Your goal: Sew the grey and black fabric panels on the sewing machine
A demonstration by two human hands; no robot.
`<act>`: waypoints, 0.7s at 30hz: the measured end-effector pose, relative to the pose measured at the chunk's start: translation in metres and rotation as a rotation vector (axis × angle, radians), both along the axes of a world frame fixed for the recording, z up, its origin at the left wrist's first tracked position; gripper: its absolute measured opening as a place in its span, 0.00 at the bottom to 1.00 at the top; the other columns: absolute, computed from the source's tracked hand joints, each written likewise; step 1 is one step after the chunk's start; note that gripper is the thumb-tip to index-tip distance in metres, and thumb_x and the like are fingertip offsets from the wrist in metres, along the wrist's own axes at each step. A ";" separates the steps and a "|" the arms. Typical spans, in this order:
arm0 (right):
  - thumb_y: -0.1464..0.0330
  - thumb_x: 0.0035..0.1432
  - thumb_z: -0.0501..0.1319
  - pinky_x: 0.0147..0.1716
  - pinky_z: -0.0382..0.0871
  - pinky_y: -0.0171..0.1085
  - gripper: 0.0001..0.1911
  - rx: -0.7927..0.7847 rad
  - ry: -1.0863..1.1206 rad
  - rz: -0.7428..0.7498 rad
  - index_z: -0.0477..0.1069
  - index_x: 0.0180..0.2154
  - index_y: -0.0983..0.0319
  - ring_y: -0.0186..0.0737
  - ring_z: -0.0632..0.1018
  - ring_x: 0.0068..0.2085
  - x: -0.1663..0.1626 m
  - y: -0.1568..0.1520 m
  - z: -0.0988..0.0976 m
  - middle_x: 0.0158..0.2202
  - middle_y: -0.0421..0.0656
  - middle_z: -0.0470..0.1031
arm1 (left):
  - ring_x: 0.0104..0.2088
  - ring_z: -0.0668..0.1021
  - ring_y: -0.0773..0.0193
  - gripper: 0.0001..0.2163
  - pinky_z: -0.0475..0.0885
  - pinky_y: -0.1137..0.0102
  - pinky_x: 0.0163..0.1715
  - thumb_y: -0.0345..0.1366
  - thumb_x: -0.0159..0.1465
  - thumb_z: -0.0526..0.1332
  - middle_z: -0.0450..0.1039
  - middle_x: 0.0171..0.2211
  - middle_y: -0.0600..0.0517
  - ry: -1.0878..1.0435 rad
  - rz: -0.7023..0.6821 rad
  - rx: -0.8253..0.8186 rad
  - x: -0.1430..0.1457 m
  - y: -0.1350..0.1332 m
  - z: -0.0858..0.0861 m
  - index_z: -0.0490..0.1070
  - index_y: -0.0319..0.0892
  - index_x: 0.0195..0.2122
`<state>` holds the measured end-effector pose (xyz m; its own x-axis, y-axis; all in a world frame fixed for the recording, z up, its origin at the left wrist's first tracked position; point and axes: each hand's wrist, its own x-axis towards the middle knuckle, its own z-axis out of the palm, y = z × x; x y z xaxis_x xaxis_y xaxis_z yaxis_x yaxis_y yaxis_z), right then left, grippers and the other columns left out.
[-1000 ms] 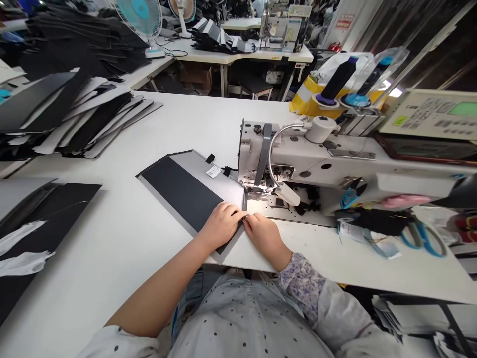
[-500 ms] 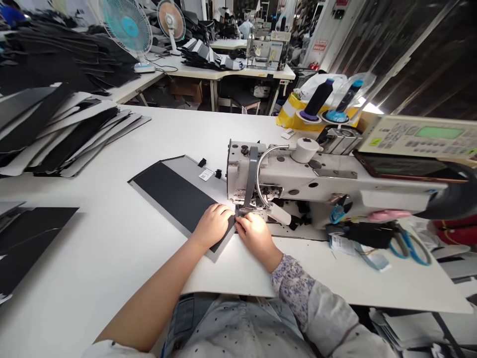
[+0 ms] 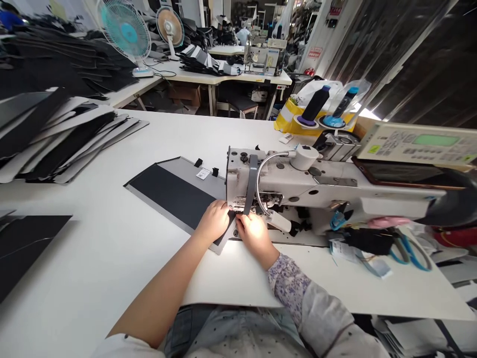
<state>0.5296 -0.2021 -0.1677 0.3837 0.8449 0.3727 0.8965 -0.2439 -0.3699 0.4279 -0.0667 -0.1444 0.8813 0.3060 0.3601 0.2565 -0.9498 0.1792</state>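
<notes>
Sewing workroom: grey panel (image 3: 186,172) pushed deeper beside the machine

White surface (image 3: 93,268) runs across the view, with a fanned stack of cut pieces (image 3: 70,141) on its left and two fans (image 3: 124,32) standing beyond on another table (image 3: 179,77). At the right is a sewing machine (image 3: 290,176) with a control box (image 3: 421,141) above its arm and dark thread cones (image 3: 316,105) behind. The panel, which bears a broad dark strip (image 3: 171,194), lies slantwise on the surface, its right end at the sewing head. A white label (image 3: 203,173) and two small black tabs (image 3: 198,162) show along its far edge.

Against the frame from a second ago, the panel has travelled away from the person relative to the machine: its near corner now sits closer to the machine's base plate, and the tabs are higher beside the head. The hands have gone with it. The left hand (image 3: 215,219) rests on the panel's right end, fingers together and lightly bent; whether its grip pinches the material cannot be told. The right hand (image 3: 255,232) has its fingertips bunched at the panel's edge, under the head and beside the small lamp (image 3: 279,221); how firmly this grip holds the edge is hidden.
</notes>
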 end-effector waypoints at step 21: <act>0.64 0.62 0.58 0.41 0.68 0.38 0.11 -0.032 0.015 -0.210 0.75 0.36 0.64 0.44 0.76 0.38 -0.008 0.002 0.011 0.33 0.49 0.76 | 0.43 0.74 0.54 0.10 0.67 0.60 0.46 0.32 0.63 0.53 0.73 0.42 0.44 0.030 0.128 0.049 -0.007 0.004 0.002 0.72 0.41 0.42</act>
